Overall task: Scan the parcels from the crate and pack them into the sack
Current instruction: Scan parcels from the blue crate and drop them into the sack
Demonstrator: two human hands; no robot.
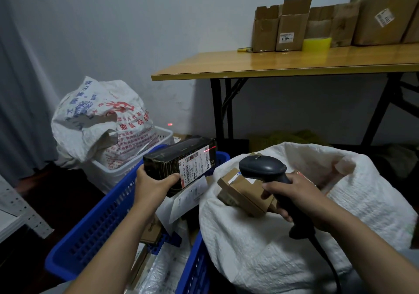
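My left hand [152,186] grips a black box parcel [172,159] with a white shipping label, held above the blue crate [99,221]. My right hand [297,196] holds a dark handheld scanner [263,169] aimed at the parcel; a red laser line falls on the top right of the label. The crate holds several more parcels and plastic mailers. To the right stands the open white woven sack [283,243], with brown cardboard parcels [244,194] lying inside its mouth just under the scanner.
A printed white sack [99,116] sits in a white basket [127,169] behind the crate. A wooden folding table [283,63] with several cardboard boxes [292,28] stands at the back right. A grey curtain hangs at left; a metal shelf edge [20,214] is at lower left.
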